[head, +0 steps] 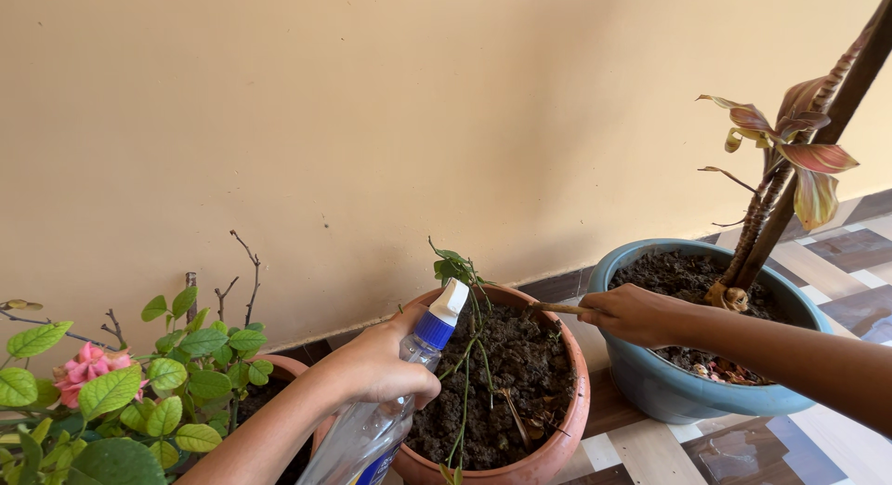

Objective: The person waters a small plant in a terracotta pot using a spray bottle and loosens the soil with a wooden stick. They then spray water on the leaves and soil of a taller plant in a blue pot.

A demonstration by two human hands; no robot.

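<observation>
Terracotta pot (557,392) between 2 hands, spray bottle (390,411) aimed in
Left hand (376,364) grip closed around bottle, nozzle tilted toward the thin stem (465,373); right hand (632,313) grip pinches a stick (557,308) over the pot's far rim

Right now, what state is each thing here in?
Spray bottle: tilted over the clay pot, gripped by the left hand.
Clay pot: full of dark soil, thin drooping stem.
Stick: held by the right hand.
Blue pot: upright, plant standing.
Pink flower: open.
</observation>
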